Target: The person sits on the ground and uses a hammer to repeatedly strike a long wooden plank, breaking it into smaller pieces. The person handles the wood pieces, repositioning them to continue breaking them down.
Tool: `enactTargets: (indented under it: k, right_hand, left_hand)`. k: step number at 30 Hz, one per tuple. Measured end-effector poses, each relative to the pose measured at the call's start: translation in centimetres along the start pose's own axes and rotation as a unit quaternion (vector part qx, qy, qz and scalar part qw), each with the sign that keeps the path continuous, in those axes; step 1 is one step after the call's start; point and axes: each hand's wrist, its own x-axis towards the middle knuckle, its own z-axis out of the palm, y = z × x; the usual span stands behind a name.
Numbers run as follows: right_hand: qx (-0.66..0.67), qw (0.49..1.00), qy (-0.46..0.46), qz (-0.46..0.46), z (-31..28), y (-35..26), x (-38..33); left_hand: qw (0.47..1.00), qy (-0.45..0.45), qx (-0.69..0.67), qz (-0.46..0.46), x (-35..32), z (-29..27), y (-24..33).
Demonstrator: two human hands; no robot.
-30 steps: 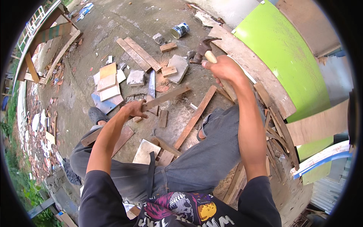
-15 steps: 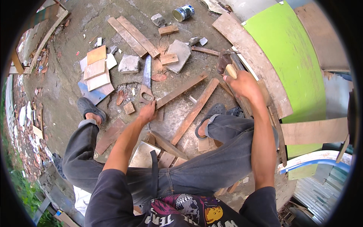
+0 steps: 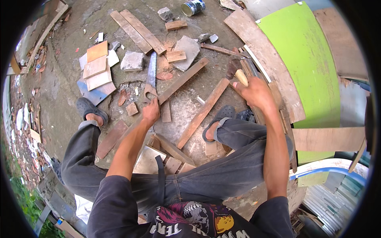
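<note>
My left hand (image 3: 151, 112) is closed round the near end of a narrow wooden board (image 3: 183, 81), which slants away to the far right. Just beyond that hand lies a handsaw (image 3: 151, 81) with a wooden handle, its toothed blade pointing away from me. My right hand (image 3: 256, 93) grips a hatchet-like tool (image 3: 241, 77) by its pale wooden handle. The tool's dark, rusty head (image 3: 233, 67) is close to a stack of boards at the right; its exact shape is hard to make out. Between my feet another board (image 3: 203, 113) lies slanted on the ground.
Two long boards (image 3: 137, 32) lie beyond the saw, beside a flat stone slab (image 3: 187, 53) and a grey block (image 3: 132, 61). Small wooden panels (image 3: 95, 69) are piled at the left. A paint can (image 3: 193, 7) lies far off. A green panel (image 3: 303, 59) stands along the right.
The board in my left hand has swung leftward and away, its far end now nearer the stone slab. My left hand has shifted slightly left. My right hand keeps its grip on the hatchet-like tool.
</note>
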Motion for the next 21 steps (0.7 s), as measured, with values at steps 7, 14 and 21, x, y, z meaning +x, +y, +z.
enactTargets:
  k: [7, 14, 21]
  right_hand:
    - [-0.010, 1.000, 0.010, -0.012, 1.0, 1.1, 0.0]
    - [-0.005, 0.999, -0.023, -0.026, 2.3, 1.0, 0.2]
    - [-0.019, 0.998, -0.020, -0.065, 2.4, -0.1, -1.0]
  left_hand:
    - [0.999, -0.050, -0.012, -0.005, 1.2, -0.5, 0.0]
    - [0.989, -0.145, -0.022, 0.033, -0.4, 0.4, -0.7]
    - [0.999, -0.039, 0.025, 0.028, -5.1, 3.5, -2.8]
